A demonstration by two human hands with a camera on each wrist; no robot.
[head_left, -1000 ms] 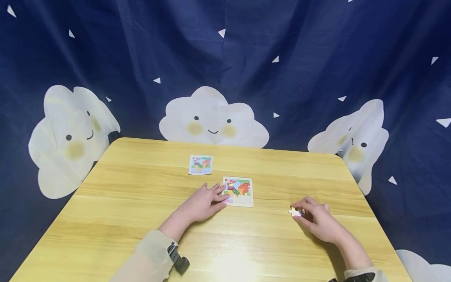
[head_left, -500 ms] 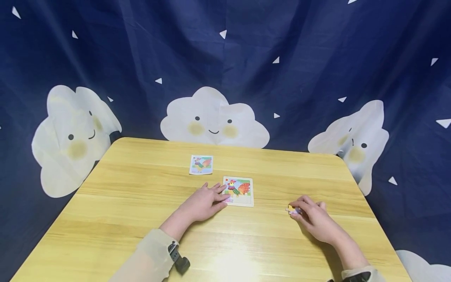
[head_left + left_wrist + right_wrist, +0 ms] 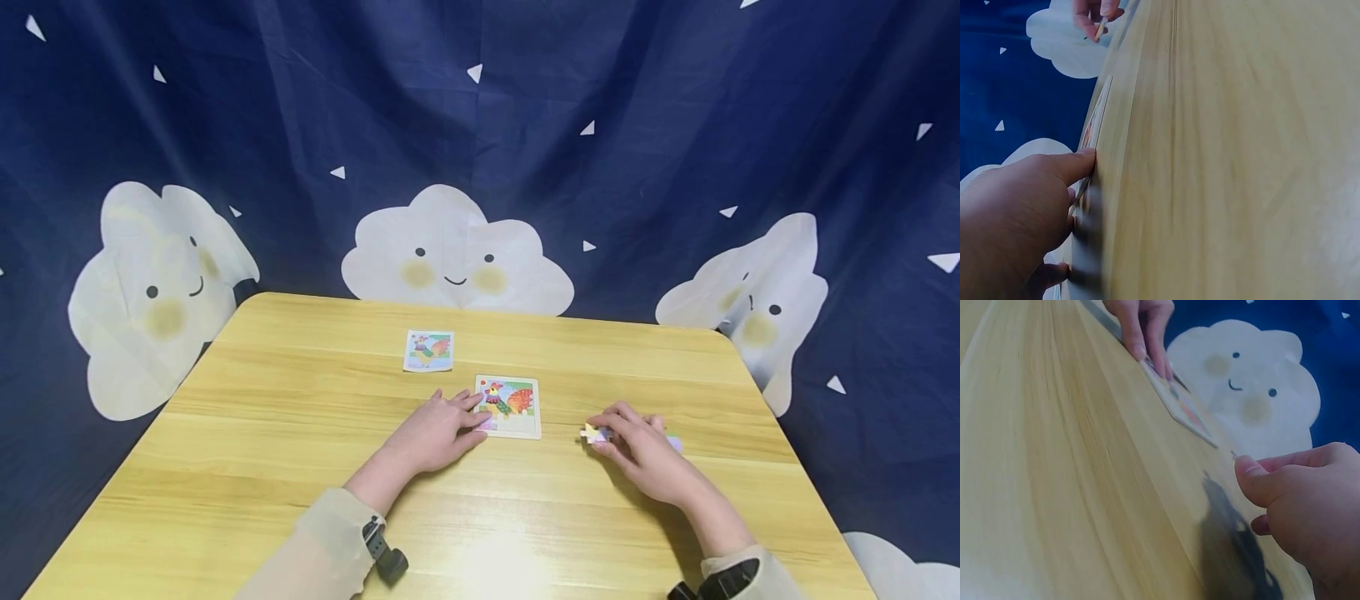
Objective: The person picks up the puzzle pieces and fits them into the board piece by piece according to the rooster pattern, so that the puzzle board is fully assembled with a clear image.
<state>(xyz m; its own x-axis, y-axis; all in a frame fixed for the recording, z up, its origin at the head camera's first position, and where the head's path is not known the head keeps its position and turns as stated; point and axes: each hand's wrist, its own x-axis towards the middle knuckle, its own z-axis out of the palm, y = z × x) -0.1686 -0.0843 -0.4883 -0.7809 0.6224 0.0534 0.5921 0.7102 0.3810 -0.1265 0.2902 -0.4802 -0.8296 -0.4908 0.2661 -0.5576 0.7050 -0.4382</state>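
A square rooster jigsaw puzzle (image 3: 517,427) lies in a white frame at the middle of the table; its lower right part shows pale, bare backing. My left hand (image 3: 431,429) rests on the left edge of the frame with its fingers spread. In the left wrist view the thumb of this hand (image 3: 1029,194) touches the near edge. My right hand (image 3: 641,450) pinches a yellow and lilac puzzle piece (image 3: 594,434) between thumb and fingers, to the right of the frame. From the right wrist view, that hand (image 3: 1310,494) is above the table, over its own shadow.
A lilac piece (image 3: 675,443) shows just behind my right hand, partly hidden by it. Beyond the puzzle, slightly left, lies a paper picture card (image 3: 429,351) with the same rooster. A dark blue cloud-print curtain (image 3: 480,125) hangs behind the wooden table (image 3: 300,350).
My right hand has moved left toward the puzzle with the piece, which has turned in its fingers. The lilac piece has come into sight behind it. My left hand stays in place.
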